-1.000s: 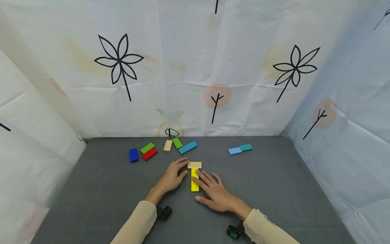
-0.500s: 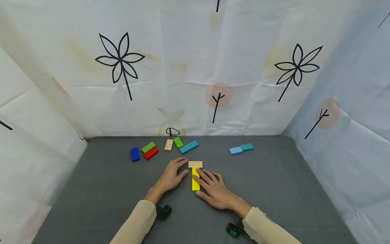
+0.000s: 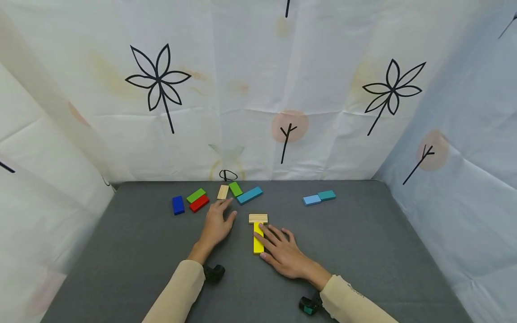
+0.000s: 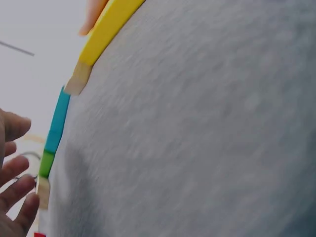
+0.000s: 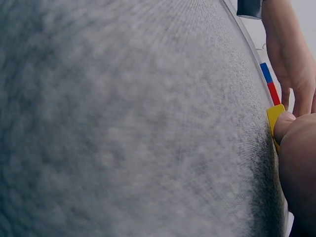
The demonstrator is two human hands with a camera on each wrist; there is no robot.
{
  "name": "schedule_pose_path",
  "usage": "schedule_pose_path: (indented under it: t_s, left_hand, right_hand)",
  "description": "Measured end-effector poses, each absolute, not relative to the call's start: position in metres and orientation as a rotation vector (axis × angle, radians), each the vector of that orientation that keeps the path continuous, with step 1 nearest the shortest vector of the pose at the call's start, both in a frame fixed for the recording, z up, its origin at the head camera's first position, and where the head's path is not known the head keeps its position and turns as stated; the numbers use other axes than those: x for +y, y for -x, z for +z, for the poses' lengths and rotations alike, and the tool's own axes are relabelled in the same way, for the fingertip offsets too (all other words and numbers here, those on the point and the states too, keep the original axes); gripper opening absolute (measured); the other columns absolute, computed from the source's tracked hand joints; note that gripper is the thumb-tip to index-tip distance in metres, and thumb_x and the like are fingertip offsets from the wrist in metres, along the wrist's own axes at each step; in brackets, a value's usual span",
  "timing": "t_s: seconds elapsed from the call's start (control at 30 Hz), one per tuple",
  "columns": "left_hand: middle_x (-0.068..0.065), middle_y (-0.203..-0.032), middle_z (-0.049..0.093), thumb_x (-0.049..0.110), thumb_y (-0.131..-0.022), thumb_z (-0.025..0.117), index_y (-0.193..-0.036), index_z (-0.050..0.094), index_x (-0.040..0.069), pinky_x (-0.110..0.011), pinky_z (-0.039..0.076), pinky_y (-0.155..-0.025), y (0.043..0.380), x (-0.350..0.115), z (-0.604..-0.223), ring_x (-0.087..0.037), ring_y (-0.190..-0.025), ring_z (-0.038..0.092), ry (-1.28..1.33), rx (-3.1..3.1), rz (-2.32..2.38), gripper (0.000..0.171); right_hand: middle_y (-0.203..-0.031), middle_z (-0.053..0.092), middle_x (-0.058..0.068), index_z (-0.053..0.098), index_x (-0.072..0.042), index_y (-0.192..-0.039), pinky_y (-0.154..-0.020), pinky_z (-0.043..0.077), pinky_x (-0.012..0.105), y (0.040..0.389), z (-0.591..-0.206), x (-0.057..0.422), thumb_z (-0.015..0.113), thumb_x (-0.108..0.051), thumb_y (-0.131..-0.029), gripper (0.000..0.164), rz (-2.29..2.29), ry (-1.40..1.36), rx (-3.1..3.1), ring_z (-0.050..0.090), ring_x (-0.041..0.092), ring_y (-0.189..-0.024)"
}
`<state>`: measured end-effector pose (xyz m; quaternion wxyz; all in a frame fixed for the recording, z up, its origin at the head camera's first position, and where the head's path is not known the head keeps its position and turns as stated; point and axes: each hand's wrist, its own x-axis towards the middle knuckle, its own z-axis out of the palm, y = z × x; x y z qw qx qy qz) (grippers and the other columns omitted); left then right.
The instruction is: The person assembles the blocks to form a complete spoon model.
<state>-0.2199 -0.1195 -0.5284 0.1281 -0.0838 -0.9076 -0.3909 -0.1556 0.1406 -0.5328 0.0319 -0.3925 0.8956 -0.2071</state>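
Observation:
My right hand (image 3: 287, 258) lies with fairly straight fingers over a yellow block (image 3: 258, 247), its thumb by the block's near end. In the right wrist view the thumb (image 5: 285, 123) is against the yellow block. Across that block's far end lies a plain wooden block (image 3: 257, 219), forming a T. My left hand (image 3: 215, 226) holds nothing and reaches over the table, fingers extended and apart in the left wrist view. Its fingertips are nearest a second plain wooden block (image 3: 223, 191) at the back; from the head view I cannot tell whether they touch it.
Beside the back wooden block lie a green block (image 3: 235, 189) and a blue block (image 3: 249, 195). Further left are a dark blue block (image 3: 178, 205), another green block (image 3: 195, 195) and a red block (image 3: 199, 203). Light blue (image 3: 312, 200) and teal (image 3: 326, 195) blocks lie right.
My left hand has left the side of the T-shaped pair and moved left and away, toward the back wooden block. The right hand stays on the yellow block, its thumb drawn closer to it.

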Motion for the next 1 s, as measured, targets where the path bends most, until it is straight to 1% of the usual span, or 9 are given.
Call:
schedule_pose_path:
  t_s: [0.13, 0.27, 0.4, 0.63, 0.83, 1.0]
  left_hand:
    - [-0.023, -0.134, 0.057, 0.014, -0.094, 0.072, -0.138, 0.061, 0.001, -0.064, 0.035, -0.104, 0.225, -0.136, -0.529, -0.043, -0.124, 0.049, 0.108, -2.543, -1.132, 0.047]
    - [-0.025, -0.134, 0.056, 0.013, -0.093, 0.073, -0.136, 0.062, -0.001, -0.065, 0.031, -0.104, 0.228, -0.154, -0.530, -0.046, -0.126, 0.045, -0.042, -2.471, -1.097, 0.046]
    - [-0.029, -0.134, 0.056, 0.012, -0.092, 0.074, -0.133, 0.064, -0.004, -0.066, 0.031, -0.102, 0.228, -0.168, -0.532, -0.049, -0.124, 0.044, -0.122, -2.451, -1.053, 0.045]
    - [-0.031, -0.131, 0.056, 0.007, -0.091, 0.074, -0.131, 0.064, -0.006, -0.065, 0.036, -0.101, 0.227, -0.180, -0.535, -0.050, -0.122, 0.045, -0.130, -2.490, -1.021, 0.044]
    - [-0.030, -0.128, 0.057, 0.004, -0.090, 0.074, -0.128, 0.065, -0.009, -0.062, 0.036, -0.103, 0.227, -0.182, -0.538, -0.050, -0.121, 0.045, -0.117, -2.492, -1.004, 0.042]
    - [-0.029, -0.126, 0.057, 0.000, -0.087, 0.075, -0.124, 0.067, -0.012, -0.060, 0.036, -0.102, 0.228, -0.182, -0.541, -0.049, -0.118, 0.045, -0.110, -2.493, -0.990, 0.039]
  right_hand:
    - [-0.168, 0.017, 0.012, 0.030, -0.013, -0.161, -0.109, 0.017, 0.069, 0.156, -0.532, 0.140, 0.042, -0.034, -0.111, 0.056, -0.660, 1.219, 2.758, 0.020, 0.039, -0.151]
    - [-0.169, 0.015, 0.010, 0.028, -0.015, -0.162, -0.111, 0.015, 0.068, 0.156, -0.532, 0.140, 0.040, -0.035, -0.111, 0.057, -0.652, 1.203, 2.747, 0.018, 0.037, -0.152]
    - [-0.170, 0.013, 0.007, 0.026, -0.017, -0.163, -0.112, 0.015, 0.067, 0.156, -0.532, 0.140, 0.039, -0.036, -0.111, 0.057, -0.639, 1.187, 2.739, 0.016, 0.034, -0.153]
    - [-0.170, 0.014, 0.007, 0.027, -0.017, -0.162, -0.112, 0.015, 0.067, 0.156, -0.532, 0.140, 0.041, -0.036, -0.111, 0.057, -0.659, 1.175, 2.733, 0.017, 0.034, -0.153]
    - [-0.170, 0.013, 0.006, 0.028, -0.018, -0.162, -0.112, 0.015, 0.067, 0.157, -0.531, 0.140, 0.041, -0.038, -0.110, 0.057, -0.670, 1.162, 2.726, 0.017, 0.034, -0.153]
    - [-0.170, 0.013, 0.005, 0.027, -0.018, -0.163, -0.111, 0.015, 0.067, 0.157, -0.531, 0.141, 0.040, -0.039, -0.111, 0.057, -0.664, 1.161, 2.721, 0.017, 0.034, -0.153]
